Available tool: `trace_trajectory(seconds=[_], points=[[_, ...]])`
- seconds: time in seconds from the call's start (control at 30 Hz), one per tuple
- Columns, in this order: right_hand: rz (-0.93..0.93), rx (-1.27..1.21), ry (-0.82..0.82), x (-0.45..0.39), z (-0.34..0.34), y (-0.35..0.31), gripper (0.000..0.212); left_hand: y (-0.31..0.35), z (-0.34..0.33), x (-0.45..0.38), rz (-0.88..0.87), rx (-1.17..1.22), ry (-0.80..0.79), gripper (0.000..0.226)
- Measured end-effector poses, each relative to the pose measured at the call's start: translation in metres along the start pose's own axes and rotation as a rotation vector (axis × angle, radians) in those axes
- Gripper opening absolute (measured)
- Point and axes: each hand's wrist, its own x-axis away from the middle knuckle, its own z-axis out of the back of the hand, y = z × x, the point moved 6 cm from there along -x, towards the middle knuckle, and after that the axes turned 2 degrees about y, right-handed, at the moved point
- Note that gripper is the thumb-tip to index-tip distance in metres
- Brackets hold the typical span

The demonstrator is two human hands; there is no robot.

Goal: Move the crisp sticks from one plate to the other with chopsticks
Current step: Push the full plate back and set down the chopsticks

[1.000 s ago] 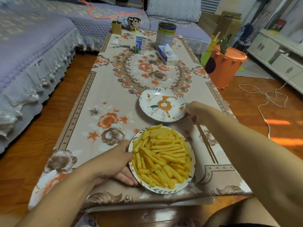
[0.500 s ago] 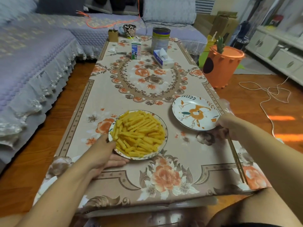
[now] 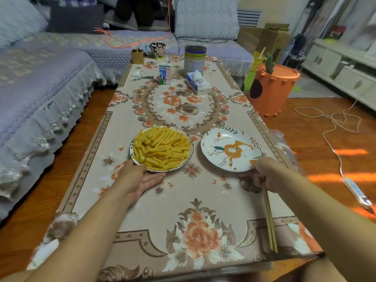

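A patterned plate (image 3: 190, 153) heaped with yellow crisp sticks (image 3: 160, 148) stands left of centre on the flowered tablecloth. My left hand (image 3: 138, 178) holds its near rim, fingers stretched along the cloth under the edge. To its right, a hand's width apart, stands an empty plate (image 3: 230, 149) with an orange bird pattern. My right hand (image 3: 264, 174) is at that plate's near rim with curled fingers, gripping the far end of a pair of wooden chopsticks (image 3: 269, 218). The chopsticks trail back over the cloth toward the table's near right corner.
At the far end stand a milk carton (image 3: 164, 75), a tin can (image 3: 195, 58), a tissue box (image 3: 198, 84) and a mug (image 3: 157, 48). A grey sofa (image 3: 40, 88) runs along the left. An orange bin (image 3: 272, 88) and a cord with a power strip (image 3: 356, 192) are on the floor at right.
The full plate slid left and away from the near edge with my left hand. The empty plate slid right with my right hand, dragging the chopsticks. The plates now stand side by side.
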Motion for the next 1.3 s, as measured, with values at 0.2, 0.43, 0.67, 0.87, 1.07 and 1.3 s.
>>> trace_trajectory(seconds=[0.2,0.43,0.67,0.87,1.07,1.3], points=[[-0.055,-0.021,0.078,-0.009,-0.014,-0.004,0.021,-0.002,-0.003,-0.003,0.014,-0.001,0.003,0.033],[-0.055,0.016,0.001,0.0,-0.016,-0.005,0.022,-0.003,0.0,-0.003,0.08,-0.061,-0.026,0.032],[0.397,-0.242,-0.199,0.086,-0.015,-0.056,0.041,0.0,0.038,0.009,-0.148,-0.422,0.188,0.032],[1.649,0.323,0.226,0.199,-0.011,-0.034,0.049,-0.019,0.044,0.051,-0.649,-1.272,0.25,0.023],[1.888,1.091,0.073,0.179,-0.067,0.093,0.031,-0.063,0.047,0.066,-0.703,-1.567,0.272,0.054],[1.702,1.343,0.074,0.137,-0.093,0.095,0.035,-0.064,0.049,0.071,-0.674,-1.545,0.297,0.051]])
